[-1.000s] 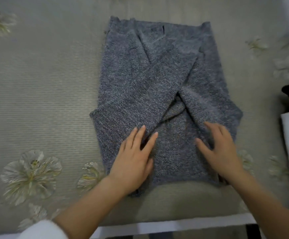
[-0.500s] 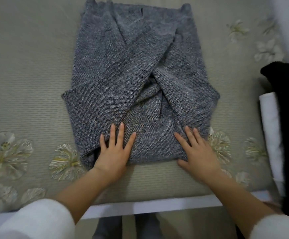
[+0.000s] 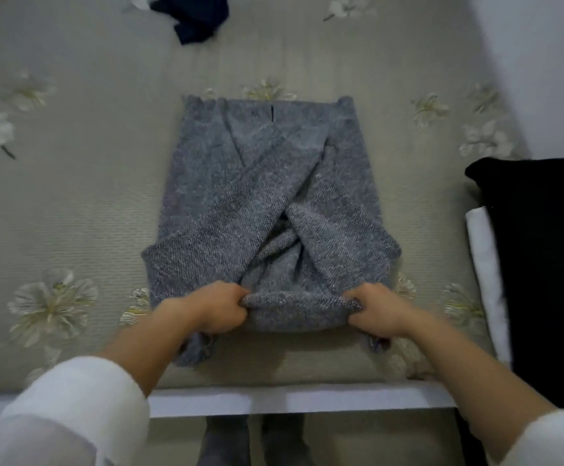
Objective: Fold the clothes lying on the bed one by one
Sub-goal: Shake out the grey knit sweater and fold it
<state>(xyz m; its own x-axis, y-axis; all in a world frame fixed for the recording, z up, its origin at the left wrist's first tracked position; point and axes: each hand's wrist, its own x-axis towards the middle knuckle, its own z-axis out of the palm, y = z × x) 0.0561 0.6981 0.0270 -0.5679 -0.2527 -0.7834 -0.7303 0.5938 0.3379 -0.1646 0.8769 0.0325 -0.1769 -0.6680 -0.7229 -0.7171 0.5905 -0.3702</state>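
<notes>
Your two hands reach forward over the near edge of the bed (image 3: 72,203), forearms bare and angled inward, white sleeves (image 3: 72,408) pushed back toward the elbows. Your left hand (image 3: 211,309) is curled into a fist on the near hem of the grey knit sweater (image 3: 240,203), knuckles up, fingers clamped around a bunched fold of the fabric. Your right hand (image 3: 376,309) mirrors it at the other end of the same hem, likewise closed tight on the knit. Between the two fists the hem stands lifted off the bed as a short rolled ridge, pulled taut from hand to hand.

The sweater lies flat in the middle of the bedspread, neckline at the far end, its two sleeves folded across the body so that they cross in an X. Its lower corners hang loose beside and below each wrist.

Counted: one grey sweater under your hands; one dark navy garment (image 3: 193,18) crumpled at the far edge of the bed, well apart from the sweater; one black item (image 3: 536,264) at the right edge of the bed, with one white folded piece (image 3: 485,264) lying just beside it on its near-left side. The bedspread is pale olive with scattered white flower prints. A white bed frame rail (image 3: 290,398) runs along the near edge, and your two feet in grey show below it.
</notes>
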